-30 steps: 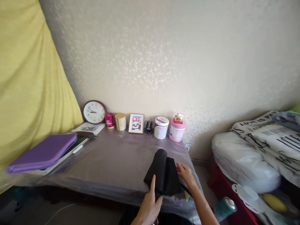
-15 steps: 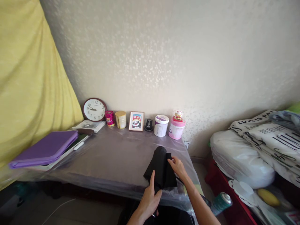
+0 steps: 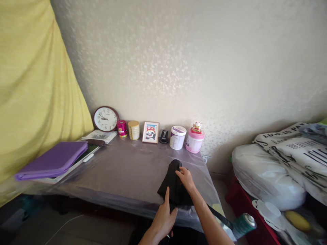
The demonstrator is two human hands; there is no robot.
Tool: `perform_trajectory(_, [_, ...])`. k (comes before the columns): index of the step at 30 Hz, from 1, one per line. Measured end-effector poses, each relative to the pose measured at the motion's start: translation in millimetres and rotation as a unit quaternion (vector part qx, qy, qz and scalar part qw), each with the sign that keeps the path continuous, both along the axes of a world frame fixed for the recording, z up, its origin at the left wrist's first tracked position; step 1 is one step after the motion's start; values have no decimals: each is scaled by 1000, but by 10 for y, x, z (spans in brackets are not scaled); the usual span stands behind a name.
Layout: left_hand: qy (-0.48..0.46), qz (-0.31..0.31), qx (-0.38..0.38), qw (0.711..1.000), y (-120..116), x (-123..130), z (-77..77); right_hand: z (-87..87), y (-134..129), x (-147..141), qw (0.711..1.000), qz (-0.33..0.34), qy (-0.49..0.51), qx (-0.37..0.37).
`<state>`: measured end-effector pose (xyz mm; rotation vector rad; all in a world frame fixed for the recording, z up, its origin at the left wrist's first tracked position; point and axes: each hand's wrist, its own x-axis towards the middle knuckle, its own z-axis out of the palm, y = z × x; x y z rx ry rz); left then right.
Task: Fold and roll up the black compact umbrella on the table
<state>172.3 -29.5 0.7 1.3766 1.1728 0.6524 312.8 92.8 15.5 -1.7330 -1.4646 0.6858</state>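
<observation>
A black folding umbrella (image 3: 170,182), its fabric partly loose, lies closed at the front right of the table, its lower end over the edge. My left hand (image 3: 165,217) grips the lower end, the index finger stretched along the cloth and the other fingers partly hidden. Higher up, my right hand (image 3: 185,177) pinches a flap of the black fabric against the bundle. A dark strip (image 3: 221,217) runs out to the right from behind my right forearm; I cannot tell whether it belongs to the umbrella.
Along the wall stand a clock (image 3: 106,119), a pink tin (image 3: 122,129), a panda picture (image 3: 150,132) and lidded tubs (image 3: 177,137). A purple folder (image 3: 52,160) lies at left. Beyond the right edge are a spray can (image 3: 244,225) and a red bin (image 3: 240,195).
My right hand has moved left and slightly up, bringing the fabric flap over against the bundle. My left hand keeps its grip. The view has shifted slightly.
</observation>
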Motion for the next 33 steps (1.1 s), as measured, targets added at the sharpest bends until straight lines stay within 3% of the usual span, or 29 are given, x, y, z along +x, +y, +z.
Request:
perform_trajectory(6, [9, -4, -5, 1000, 29, -15, -28, 5, 15, -123, 999, -2, -34, 18])
perform_trajectory(10, [23, -10, -12, 1000, 45, -32, -9, 32, -32, -164, 999, 32, -29, 12])
perform_trajectory(18, [188, -1, 23, 982, 54, -23, 28, 11, -179, -213, 986, 140, -44, 80])
perform_trajectory(24, [241, 39, 78, 967, -13, 10, 54, 14, -213, -224, 978, 171, -88, 83])
perform_trajectory(27, [291, 31, 117, 949, -51, 18, 127, 32, -223, -237, 977, 171, -102, 82])
perform_trajectory(31, [418, -23, 139, 898, -41, 21, 262, 42, -231, -252, 976, 172, -106, 76])
perform_trajectory(33, [439, -39, 138, 887, -7, 23, 291, 37, -222, -252, 977, 173, -98, 73])
